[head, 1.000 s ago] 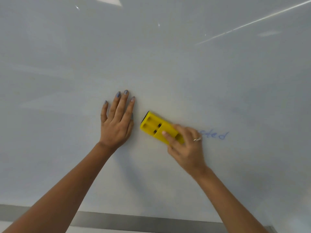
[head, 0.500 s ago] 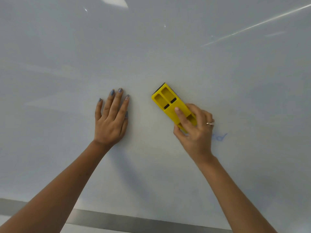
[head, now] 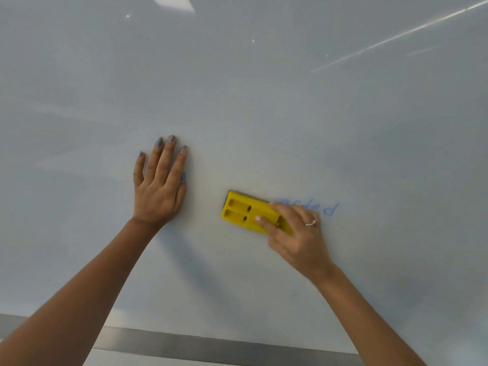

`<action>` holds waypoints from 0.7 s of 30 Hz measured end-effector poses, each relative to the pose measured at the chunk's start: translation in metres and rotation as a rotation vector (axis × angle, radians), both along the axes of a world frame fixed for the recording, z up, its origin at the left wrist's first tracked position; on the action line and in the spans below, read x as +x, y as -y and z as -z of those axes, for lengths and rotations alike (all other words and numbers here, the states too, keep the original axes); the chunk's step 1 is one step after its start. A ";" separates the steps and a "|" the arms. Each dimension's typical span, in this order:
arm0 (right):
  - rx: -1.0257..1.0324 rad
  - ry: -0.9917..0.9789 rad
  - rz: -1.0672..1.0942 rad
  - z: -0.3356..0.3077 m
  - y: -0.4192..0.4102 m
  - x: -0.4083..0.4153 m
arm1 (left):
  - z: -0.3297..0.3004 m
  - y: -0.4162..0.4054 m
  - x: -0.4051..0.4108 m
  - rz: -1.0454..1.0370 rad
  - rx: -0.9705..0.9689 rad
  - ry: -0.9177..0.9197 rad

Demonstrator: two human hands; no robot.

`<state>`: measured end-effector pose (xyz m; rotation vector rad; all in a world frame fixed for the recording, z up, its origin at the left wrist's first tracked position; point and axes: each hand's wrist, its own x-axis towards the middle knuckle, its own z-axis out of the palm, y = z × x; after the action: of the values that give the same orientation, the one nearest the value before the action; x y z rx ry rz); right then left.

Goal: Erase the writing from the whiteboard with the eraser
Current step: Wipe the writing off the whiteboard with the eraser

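Note:
A white whiteboard (head: 264, 101) fills the view. Faint blue writing (head: 317, 207) remains on it at the right of centre, partly hidden behind my right hand. My right hand (head: 295, 233) grips a yellow eraser (head: 243, 212) by its right end and holds it against the board, its long side lying nearly level, just left of the writing. My left hand (head: 158, 186) rests flat on the board with straight fingers, a little to the left of the eraser and apart from it.
A grey metal frame strip (head: 211, 344) runs along the board's bottom edge. Light reflections streak the upper part of the board.
The eraser has swung down from a steep tilt to nearly level and moved lower. More of the blue writing shows to the right of my hand. My left hand stays put.

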<state>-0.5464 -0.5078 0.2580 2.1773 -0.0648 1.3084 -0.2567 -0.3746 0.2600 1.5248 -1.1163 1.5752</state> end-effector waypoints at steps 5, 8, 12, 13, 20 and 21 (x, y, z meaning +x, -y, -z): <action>0.154 0.333 0.054 -0.045 0.029 -0.038 | -0.001 -0.001 -0.006 0.008 -0.004 -0.018; 0.218 0.425 0.049 -0.047 0.032 -0.037 | -0.002 -0.001 -0.011 0.009 0.001 -0.045; 0.114 0.180 -0.003 -0.008 0.016 -0.021 | -0.002 0.000 -0.018 0.001 -0.010 -0.076; 0.067 0.094 -0.011 0.006 0.012 -0.019 | -0.001 0.000 -0.019 -0.003 -0.015 -0.079; -0.032 -0.071 0.050 0.021 0.028 -0.051 | 0.001 0.001 -0.016 -0.016 -0.005 -0.076; -0.015 -0.042 0.045 0.010 0.034 -0.059 | 0.002 0.001 -0.016 -0.018 -0.005 -0.078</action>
<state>-0.6052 -0.5416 0.2479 2.1771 -0.0860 1.2338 -0.2723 -0.3760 0.2584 1.5835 -1.0574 1.5153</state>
